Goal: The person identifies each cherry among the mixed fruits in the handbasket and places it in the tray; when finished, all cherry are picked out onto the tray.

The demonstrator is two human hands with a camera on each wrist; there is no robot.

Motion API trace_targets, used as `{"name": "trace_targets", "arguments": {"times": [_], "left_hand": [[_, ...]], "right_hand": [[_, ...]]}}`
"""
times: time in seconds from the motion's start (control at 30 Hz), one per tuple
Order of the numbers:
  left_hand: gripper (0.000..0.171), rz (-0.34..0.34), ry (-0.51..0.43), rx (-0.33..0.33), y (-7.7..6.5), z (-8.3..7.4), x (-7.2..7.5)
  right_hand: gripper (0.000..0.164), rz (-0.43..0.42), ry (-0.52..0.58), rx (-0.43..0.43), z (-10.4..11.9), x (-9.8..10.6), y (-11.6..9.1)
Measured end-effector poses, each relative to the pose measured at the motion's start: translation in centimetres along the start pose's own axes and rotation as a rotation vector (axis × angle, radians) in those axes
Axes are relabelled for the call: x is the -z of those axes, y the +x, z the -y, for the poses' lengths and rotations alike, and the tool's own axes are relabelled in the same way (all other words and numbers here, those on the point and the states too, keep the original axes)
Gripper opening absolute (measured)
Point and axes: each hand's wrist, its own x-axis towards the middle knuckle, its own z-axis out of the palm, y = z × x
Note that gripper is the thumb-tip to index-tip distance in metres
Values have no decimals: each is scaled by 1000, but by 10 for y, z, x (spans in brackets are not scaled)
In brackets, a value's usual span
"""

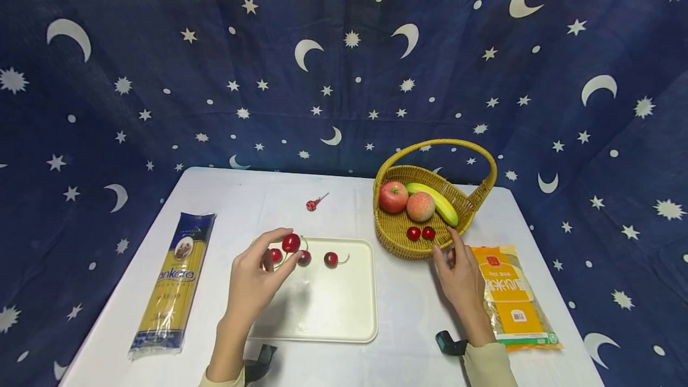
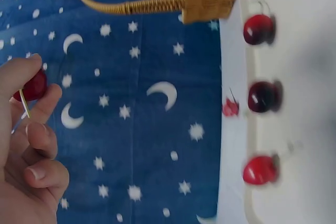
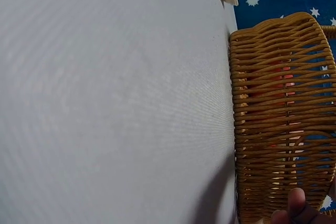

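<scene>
Thumb and index finger of my left hand [image 1: 260,276] pinch a dark red cherry [image 1: 291,243] above the tray's far left part. In the left wrist view, the pinched cherry [image 2: 34,85] shows a pale stem hanging down. Three more stemmed cherries lie along the far side of the cream tray [image 1: 333,315]; one is this cherry [image 1: 331,260]. My right hand [image 1: 461,270] grips the near right rim of a wicker basket [image 1: 395,243], its thumb and index finger at the edge. Inside lie an apple [image 1: 393,197], a peach [image 1: 420,206], a banana [image 1: 438,200] and two cherries [image 1: 421,233].
A blue and yellow pasta packet [image 1: 174,282] lies left of the tray. On the right, an orange noodle packet [image 1: 516,300] lies beside my right forearm. A small red object with a thin stem [image 1: 312,205] sits behind the tray. A starry blue cloth [image 1: 344,64] hangs behind the white table.
</scene>
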Motion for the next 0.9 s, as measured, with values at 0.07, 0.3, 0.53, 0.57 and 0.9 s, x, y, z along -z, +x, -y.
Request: {"name": "trace_targets", "arguments": {"times": [0.07, 0.3, 0.53, 0.57, 0.9], "left_hand": [[53, -10, 24, 28, -8, 5, 9], [53, -55, 93, 54, -24, 22, 30], [52, -53, 208, 83, -39, 36, 38], [52, -39, 229, 94, -41, 39, 37], [49, 317, 418, 297, -67, 64, 29]], "right_hand": [[63, 2, -1, -1, 0, 1, 0], [62, -11, -1, 3, -1, 3, 0], [63, -1, -1, 4, 0, 3, -1], [63, 2, 0, 3, 0, 3, -1], [63, 15, 1, 1, 2, 1, -1]]}}
